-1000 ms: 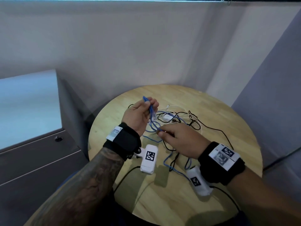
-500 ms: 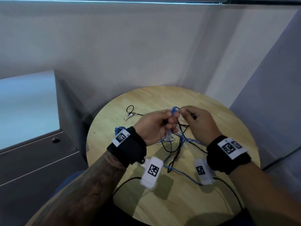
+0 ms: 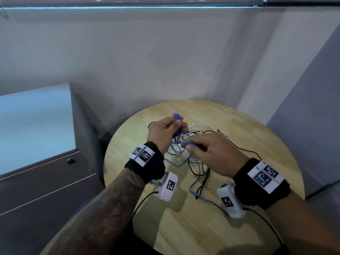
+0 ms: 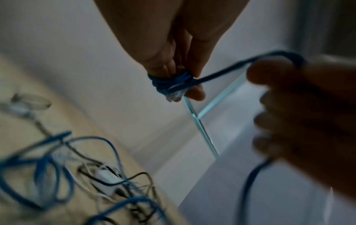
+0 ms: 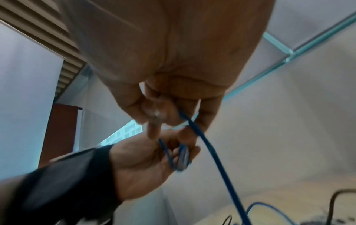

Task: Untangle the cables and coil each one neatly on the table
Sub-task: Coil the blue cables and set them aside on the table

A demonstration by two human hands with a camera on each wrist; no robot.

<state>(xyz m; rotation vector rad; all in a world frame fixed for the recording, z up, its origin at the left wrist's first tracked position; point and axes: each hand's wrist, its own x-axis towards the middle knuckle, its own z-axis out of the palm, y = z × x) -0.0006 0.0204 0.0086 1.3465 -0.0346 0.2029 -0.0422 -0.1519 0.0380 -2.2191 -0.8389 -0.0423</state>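
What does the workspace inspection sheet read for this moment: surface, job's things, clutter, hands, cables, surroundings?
Surface: round light wooden table.
Job's things: thin blue cable, partly wound around the fingers of the left hand; thin black cable and thin white cable tangled together on the table.
Clutter: nothing seen.
Hands: left hand holds the blue windings; right hand pinches the blue cable.
Cables: none coiled on the table yet.
Surroundings: grey drawer cabinet, pale walls.
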